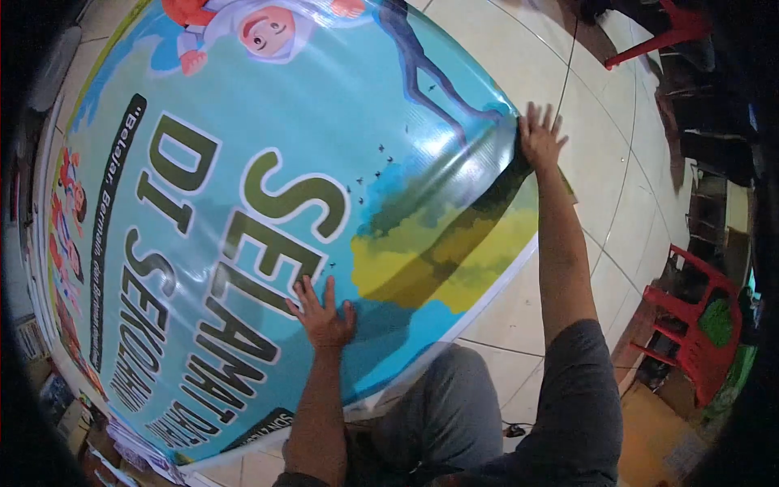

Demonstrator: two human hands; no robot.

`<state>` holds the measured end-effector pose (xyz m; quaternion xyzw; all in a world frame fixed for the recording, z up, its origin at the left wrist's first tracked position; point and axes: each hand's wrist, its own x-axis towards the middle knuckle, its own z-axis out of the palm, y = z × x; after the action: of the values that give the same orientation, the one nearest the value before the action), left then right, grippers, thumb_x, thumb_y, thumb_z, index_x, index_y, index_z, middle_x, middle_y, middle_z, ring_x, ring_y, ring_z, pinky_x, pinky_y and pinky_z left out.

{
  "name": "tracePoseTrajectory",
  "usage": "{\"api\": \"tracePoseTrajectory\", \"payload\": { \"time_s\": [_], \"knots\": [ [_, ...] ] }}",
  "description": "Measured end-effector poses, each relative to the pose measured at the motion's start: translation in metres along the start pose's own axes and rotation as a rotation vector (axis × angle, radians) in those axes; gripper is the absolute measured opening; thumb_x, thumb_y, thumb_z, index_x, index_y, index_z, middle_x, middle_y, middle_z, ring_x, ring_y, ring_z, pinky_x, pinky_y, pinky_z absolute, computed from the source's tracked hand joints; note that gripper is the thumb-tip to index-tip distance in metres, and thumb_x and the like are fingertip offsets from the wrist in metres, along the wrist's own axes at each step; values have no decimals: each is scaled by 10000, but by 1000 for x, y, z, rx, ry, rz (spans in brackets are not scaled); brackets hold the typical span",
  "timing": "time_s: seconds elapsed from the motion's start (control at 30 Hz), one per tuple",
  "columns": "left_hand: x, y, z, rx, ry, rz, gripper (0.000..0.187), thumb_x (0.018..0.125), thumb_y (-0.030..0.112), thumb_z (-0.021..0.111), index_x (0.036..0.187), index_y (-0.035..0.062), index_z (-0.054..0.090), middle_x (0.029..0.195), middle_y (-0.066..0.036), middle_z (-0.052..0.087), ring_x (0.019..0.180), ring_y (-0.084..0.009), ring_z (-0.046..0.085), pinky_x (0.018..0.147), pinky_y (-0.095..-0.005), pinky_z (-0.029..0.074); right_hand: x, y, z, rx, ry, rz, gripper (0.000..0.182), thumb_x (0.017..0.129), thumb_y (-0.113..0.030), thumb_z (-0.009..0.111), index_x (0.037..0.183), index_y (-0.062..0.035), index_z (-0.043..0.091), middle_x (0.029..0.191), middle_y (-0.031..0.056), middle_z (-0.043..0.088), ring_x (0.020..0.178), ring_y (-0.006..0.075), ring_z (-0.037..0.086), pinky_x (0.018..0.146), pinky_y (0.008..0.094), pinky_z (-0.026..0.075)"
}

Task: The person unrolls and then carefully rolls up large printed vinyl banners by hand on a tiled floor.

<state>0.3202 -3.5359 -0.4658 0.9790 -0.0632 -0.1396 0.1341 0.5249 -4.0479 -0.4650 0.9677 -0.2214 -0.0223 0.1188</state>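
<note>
A large printed vinyl banner (243,105) lies spread over the tiled floor, showing big dark lettering and cartoon figures on light blue. My left hand (326,318) rests on the banner near its large letters, fingers spread and palm down. Out at the banner's right edge, my right hand (542,138) is stretched out with fingers apart, touching or just over a corner that looks raised or creased. Neither hand grips anything that I can see.
Pale floor tiles (633,187) run along the right. A red plastic chair (690,325) stands at the right, and part of another red chair (669,32) shows at the upper right. Cardboard (661,434) lies at the lower right. My knee (454,398) is beside the banner's near edge.
</note>
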Motion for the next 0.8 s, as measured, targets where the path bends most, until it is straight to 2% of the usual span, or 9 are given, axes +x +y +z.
{"api": "tracePoseTrajectory", "payload": {
  "time_s": [0.03,0.13,0.17,0.33,0.47,0.57,0.67,0.73,0.8],
  "knots": [
    [-1,-1,3,18,21,15,621,826,379,545,1392,154,428,1487,-280,217,1394,-458,149,1074,-673,42,10,15,1,21,-81,158,555,949,-529,341,1440,-271,341,1515,119,275,1397,367,229,1056,645,216],
    [-2,-1,6,35,16,-4,626,829,379,543,1403,163,414,1497,-264,206,1404,-440,130,1075,-671,38,2,87,59,346,-39,-80,522,967,-461,377,1433,-230,351,1498,134,304,1372,375,276,1071,565,268],
    [-3,-5,9,44,48,20,623,831,366,548,1405,164,412,1500,-255,205,1407,-436,125,1076,-668,43,-23,98,58,358,40,-204,477,969,-336,446,1411,-167,386,1477,153,336,1332,377,339,1074,494,299],
    [-9,-6,13,11,161,61,611,821,344,623,1373,152,447,1481,-207,275,1385,-405,210,1068,-647,148,-124,127,66,727,203,-123,426,937,-226,537,1308,-22,492,1288,169,552,1247,322,465,1052,407,340],
    [-67,-12,-25,-271,-124,178,628,765,251,709,1334,142,469,1364,-152,426,1265,-369,383,1060,-567,238,-87,166,60,830,-60,-114,414,876,-249,667,1163,23,542,1071,141,616,922,200,594,789,316,502],
    [-171,18,-37,-324,-488,226,624,743,258,751,1303,145,500,1289,-143,472,1176,-353,461,994,-499,345,-57,217,77,846,-340,-99,262,903,-211,616,1039,-14,509,941,76,567,845,153,547,733,290,480],
    [-206,37,-4,-228,-386,105,466,766,279,737,1180,126,586,1212,-123,527,1145,-328,490,962,-476,370,-50,246,79,859,-484,-166,143,914,-118,538,1019,-32,492,886,52,526,852,148,517,791,290,455],
    [-209,33,36,-211,-295,160,381,791,294,714,1103,103,607,1129,-125,570,1080,-333,531,907,-468,403,-70,222,46,760,-450,-176,201,883,-40,516,1082,-23,488,952,75,569,922,190,542,848,342,446],
    [-211,35,43,-190,-207,215,316,816,308,691,1026,81,629,1046,-127,613,1016,-338,572,851,-460,437,-98,177,7,511,-93,-525,371,825,4,547,1189,-14,477,1111,128,579,1049,242,547,915,396,435]
  ]
}}
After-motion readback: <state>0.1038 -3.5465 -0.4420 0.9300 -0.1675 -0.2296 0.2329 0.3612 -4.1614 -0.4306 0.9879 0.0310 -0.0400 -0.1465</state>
